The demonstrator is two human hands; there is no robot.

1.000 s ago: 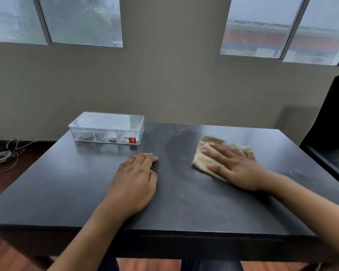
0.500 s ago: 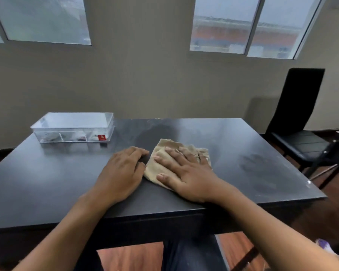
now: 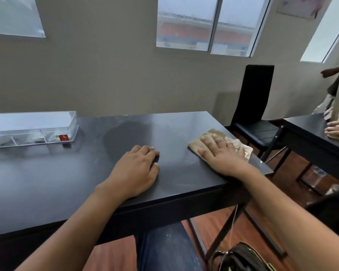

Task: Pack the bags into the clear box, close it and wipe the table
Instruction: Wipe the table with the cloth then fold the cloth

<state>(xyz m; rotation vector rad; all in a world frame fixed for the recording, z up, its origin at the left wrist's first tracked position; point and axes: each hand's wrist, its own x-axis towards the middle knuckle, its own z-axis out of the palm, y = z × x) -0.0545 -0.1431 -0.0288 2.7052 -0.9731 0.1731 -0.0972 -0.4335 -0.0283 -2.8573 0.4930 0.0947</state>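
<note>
The clear box (image 3: 30, 129) stands closed at the far left of the black table (image 3: 47, 182), with small dark items and a red label visible through its front wall. My right hand (image 3: 221, 155) lies flat with fingers spread on a beige cloth (image 3: 241, 146), pressing it down at the table's right edge. My left hand (image 3: 135, 171) rests palm down near the middle of the table, holding nothing. A damp dark patch shows on the tabletop behind my left hand.
A black chair (image 3: 256, 106) stands just beyond the table's right edge. A second black table (image 3: 309, 137) sits at the right, where another person's hand (image 3: 338, 130) rests. A dark bag (image 3: 241, 257) lies on the floor below.
My right hand slid the cloth rightward, away from my left hand, to the table's right edge. The view swung right, revealing the second table and another person.
</note>
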